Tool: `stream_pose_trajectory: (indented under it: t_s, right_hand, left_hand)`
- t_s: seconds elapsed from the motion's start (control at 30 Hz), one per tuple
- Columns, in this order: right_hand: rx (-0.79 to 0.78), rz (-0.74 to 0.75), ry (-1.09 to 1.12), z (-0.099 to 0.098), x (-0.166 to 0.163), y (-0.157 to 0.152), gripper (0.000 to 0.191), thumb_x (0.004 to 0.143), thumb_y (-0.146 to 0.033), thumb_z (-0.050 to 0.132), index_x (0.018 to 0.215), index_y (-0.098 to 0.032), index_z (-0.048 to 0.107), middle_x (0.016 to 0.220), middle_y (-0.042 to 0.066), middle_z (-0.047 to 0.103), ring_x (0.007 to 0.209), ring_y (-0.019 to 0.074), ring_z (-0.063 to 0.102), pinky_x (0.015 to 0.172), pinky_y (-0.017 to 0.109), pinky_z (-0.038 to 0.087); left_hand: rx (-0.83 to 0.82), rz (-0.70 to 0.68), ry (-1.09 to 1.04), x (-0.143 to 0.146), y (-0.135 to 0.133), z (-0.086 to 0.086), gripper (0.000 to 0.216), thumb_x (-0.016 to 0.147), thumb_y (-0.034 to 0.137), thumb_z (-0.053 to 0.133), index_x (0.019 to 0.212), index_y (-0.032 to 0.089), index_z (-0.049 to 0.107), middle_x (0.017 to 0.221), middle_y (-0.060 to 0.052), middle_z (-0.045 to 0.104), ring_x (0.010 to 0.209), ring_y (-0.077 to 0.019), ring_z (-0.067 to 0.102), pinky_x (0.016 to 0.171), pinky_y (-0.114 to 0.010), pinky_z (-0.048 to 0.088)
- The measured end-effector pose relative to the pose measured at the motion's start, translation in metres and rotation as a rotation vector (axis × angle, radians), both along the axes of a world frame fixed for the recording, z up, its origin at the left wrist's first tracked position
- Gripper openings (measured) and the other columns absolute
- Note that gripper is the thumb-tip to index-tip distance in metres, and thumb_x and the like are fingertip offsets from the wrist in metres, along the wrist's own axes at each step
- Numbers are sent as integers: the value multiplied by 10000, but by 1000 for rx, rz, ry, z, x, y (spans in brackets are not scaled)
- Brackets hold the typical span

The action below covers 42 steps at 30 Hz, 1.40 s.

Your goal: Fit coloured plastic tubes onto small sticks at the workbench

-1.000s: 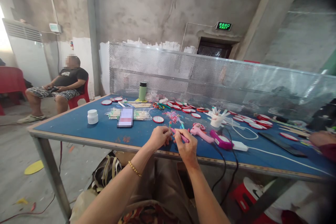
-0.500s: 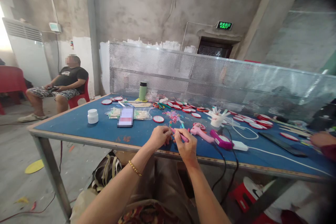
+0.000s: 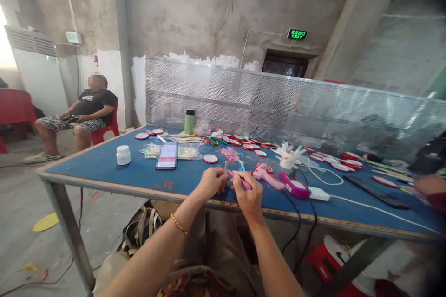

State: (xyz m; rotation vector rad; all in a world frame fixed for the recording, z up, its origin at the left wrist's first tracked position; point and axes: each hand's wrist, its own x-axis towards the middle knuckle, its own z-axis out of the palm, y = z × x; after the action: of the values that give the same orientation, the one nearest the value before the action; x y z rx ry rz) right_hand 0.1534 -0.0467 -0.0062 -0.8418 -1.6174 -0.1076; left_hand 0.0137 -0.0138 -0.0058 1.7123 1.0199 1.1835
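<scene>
My left hand (image 3: 211,182) and my right hand (image 3: 248,191) are curled together at the near edge of the blue table (image 3: 104,164). Both pinch thin coloured sticks (image 3: 237,177): a pink one runs between the hands, others poke up above the fingers. Just right of my right hand lie a light pink glue gun (image 3: 266,177) and a magenta glue gun (image 3: 293,185) with black cords hanging over the table edge.
Round red-rimmed discs (image 3: 210,158), a white cup of sticks (image 3: 288,158), a white jar (image 3: 123,154), a phone (image 3: 167,155) and a green flask (image 3: 189,121) lie on the table before a perforated metal screen (image 3: 278,102). A seated person (image 3: 81,111) is at left; another person's hand (image 3: 428,184) at right.
</scene>
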Motion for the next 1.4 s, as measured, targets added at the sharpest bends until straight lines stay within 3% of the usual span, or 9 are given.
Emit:
stream_pose_trajectory:
  t_s: [0.63, 1.13, 1.4]
  right_hand:
    - [-14, 20, -15, 0, -1, 0, 208, 965, -264, 531, 814, -207, 663, 707, 2, 696, 612, 141, 665, 603, 242, 526]
    - [-11, -15, 4, 2, -1, -3, 227, 970, -288, 524, 807, -206, 657, 697, 6, 698, 598, 138, 649, 603, 242, 522]
    - [-20, 12, 26, 2, -2, -4, 219, 963, -294, 536, 812, -207, 670, 734, 7, 717, 602, 136, 656, 609, 252, 526]
  left_hand:
    - [5, -7, -7, 0, -2, 2, 255, 861, 269, 508, 639, 161, 572, 491, 24, 547, 428, -90, 513, 401, -166, 373]
    - [-4, -2, 4, 0, -1, 1, 219, 843, 234, 502, 666, 153, 602, 553, 8, 602, 443, -86, 532, 418, -165, 374]
    - [12, -5, 20, -2, 1, -1, 283, 876, 308, 516, 649, 155, 588, 505, 20, 564, 430, -85, 519, 423, -166, 375]
